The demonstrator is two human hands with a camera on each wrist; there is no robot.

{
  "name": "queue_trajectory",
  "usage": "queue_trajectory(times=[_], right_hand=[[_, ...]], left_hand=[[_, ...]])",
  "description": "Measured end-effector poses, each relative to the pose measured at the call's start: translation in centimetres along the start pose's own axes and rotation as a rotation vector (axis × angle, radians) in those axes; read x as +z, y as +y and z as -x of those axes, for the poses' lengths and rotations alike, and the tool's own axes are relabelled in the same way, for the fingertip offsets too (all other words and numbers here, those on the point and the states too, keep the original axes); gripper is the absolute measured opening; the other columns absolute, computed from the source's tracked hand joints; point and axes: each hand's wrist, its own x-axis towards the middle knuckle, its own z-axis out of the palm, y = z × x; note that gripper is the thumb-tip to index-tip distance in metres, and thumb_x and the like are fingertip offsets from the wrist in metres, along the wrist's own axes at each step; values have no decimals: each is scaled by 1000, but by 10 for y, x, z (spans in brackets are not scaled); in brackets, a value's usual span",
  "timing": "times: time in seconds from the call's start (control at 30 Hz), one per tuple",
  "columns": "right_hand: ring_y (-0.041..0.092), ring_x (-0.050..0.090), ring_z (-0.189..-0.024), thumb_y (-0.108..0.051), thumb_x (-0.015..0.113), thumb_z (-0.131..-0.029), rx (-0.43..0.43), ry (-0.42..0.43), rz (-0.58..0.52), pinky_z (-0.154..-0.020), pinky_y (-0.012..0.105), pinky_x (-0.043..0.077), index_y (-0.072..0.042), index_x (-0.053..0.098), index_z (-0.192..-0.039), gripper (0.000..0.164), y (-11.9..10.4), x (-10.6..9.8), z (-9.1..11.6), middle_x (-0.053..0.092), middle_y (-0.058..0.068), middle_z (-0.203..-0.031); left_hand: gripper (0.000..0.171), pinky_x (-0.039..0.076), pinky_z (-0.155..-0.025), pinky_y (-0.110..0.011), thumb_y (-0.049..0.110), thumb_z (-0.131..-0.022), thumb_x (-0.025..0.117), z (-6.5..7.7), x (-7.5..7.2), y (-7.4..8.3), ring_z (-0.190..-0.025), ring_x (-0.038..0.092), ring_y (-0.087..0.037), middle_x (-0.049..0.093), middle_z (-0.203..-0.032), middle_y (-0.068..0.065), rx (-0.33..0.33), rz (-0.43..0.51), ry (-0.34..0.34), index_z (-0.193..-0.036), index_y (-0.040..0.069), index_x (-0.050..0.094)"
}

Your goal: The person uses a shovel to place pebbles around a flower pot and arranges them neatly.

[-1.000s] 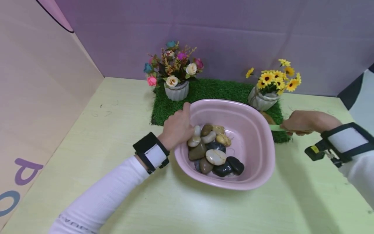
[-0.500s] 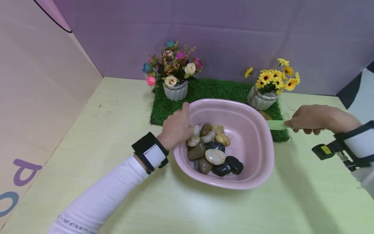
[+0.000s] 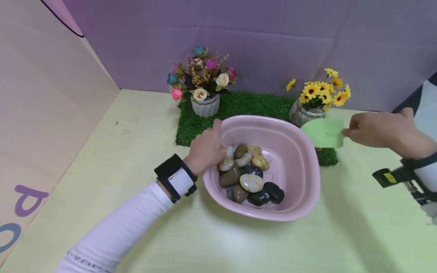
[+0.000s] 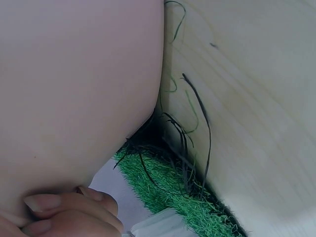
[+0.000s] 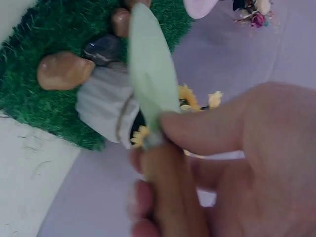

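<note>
In the head view my left hand point(image 3: 206, 148) grips the left rim of a pink plastic basin point(image 3: 297, 167), its fingertips curled against the outer wall in the left wrist view. Smooth stones point(image 3: 252, 183), brown, white and black, lie in the basin's left half. Beyond its right rim, my right hand point(image 3: 385, 131) holds a small garden trowel point(image 3: 324, 132) with a pale green blade. The right wrist view shows my fingers wrapped round its wooden handle point(image 5: 173, 192), the thumb near the blade's base. The blade stands above the turf, in front of the yellow flowers' pot.
Behind the basin lies a green turf mat point(image 3: 256, 103). On it stand a pot of mixed roses point(image 3: 206, 105) and a pot of yellow flowers point(image 3: 300, 113). Several stones point(image 5: 64, 70) rest on the turf beside the yellow flowers' pot. A purple backdrop point(image 3: 259, 41) rises behind.
My right hand has risen and moved right with the trowel. Its blade has come up from behind the basin's rim and turned its broad face into view. The left hand and basin stay put.
</note>
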Motion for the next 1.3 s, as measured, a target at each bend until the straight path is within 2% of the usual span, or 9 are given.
queue_trajectory(times=[0.13, 0.23, 0.37, 0.43, 0.6, 0.77, 0.93, 1.17, 1.3], right_hand=[[37, 51, -68, -36, 43, -98, 20, 322, -67, -78, 63, 20, -7, 61, -81, 38, -16, -2, 4, 61, 15, -72], [36, 39, -56, -32, 42, -98, -10, 596, -109, -73, 57, 20, -8, 47, -65, 41, -31, 0, 5, 44, 12, -53], [43, 35, -61, -32, 45, -99, -103, 902, -131, -75, 59, 22, -3, 45, -69, 42, -48, 4, 5, 41, 20, -58], [45, 34, -63, -32, 46, -98, -182, 1007, -116, -77, 58, 22, -1, 44, -69, 42, -57, 5, 5, 40, 22, -61], [40, 32, -65, -22, 51, -95, -339, 1029, -36, -77, 53, 21, -3, 39, -66, 37, -82, 8, 7, 36, 18, -63], [42, 43, -69, -19, 62, -91, -431, 1012, 59, -79, 54, 30, 0, 50, -72, 29, -107, 14, 5, 46, 20, -67], [37, 49, -66, -20, 70, -86, -445, 926, 154, -74, 48, 35, -3, 51, -67, 31, -127, 19, 4, 50, 16, -64], [36, 52, -72, -17, 72, -86, -457, 843, 197, -81, 47, 37, -2, 53, -71, 29, -146, 19, 2, 53, 17, -68], [38, 56, -77, -18, 70, -89, -433, 788, 231, -83, 48, 39, 0, 57, -75, 27, -151, 17, 1, 58, 20, -72]], left_hand=[[58, 51, -53, -41, 14, -87, 63, 0, 0, -1, -76, 68, -35, 66, -101, -19, -5, 5, -3, -137, 6, 35], [58, 52, -53, -41, 13, -86, 62, 0, 0, -1, -76, 68, -35, 66, -101, -19, -7, 7, -3, -137, 6, 35], [59, 52, -53, -41, 12, -86, 61, 0, 0, 0, -76, 68, -35, 66, -101, -20, 1, 11, -3, -138, 6, 34], [59, 51, -52, -40, 13, -86, 61, 0, 0, 0, -75, 68, -35, 67, -100, -20, -1, 10, -3, -138, 7, 34], [58, 51, -51, -39, 13, -86, 62, 1, -1, 0, -73, 68, -34, 68, -97, -20, -3, 9, 5, -137, 7, 35], [58, 51, -51, -40, 13, -85, 62, 2, -1, -1, -73, 68, -34, 68, -97, -19, 1, 19, 11, -136, 8, 36], [58, 51, -52, -40, 14, -85, 63, 2, 0, 0, -73, 68, -34, 68, -97, -19, 3, 25, 14, -136, 8, 36], [58, 49, -50, -37, 15, -86, 64, 2, -2, -1, -70, 67, -32, 68, -95, -18, 7, 30, 8, -137, 8, 36], [58, 49, -48, -36, 15, -87, 64, 1, -2, -1, -69, 67, -31, 68, -94, -18, 3, 37, -1, -137, 9, 36]])
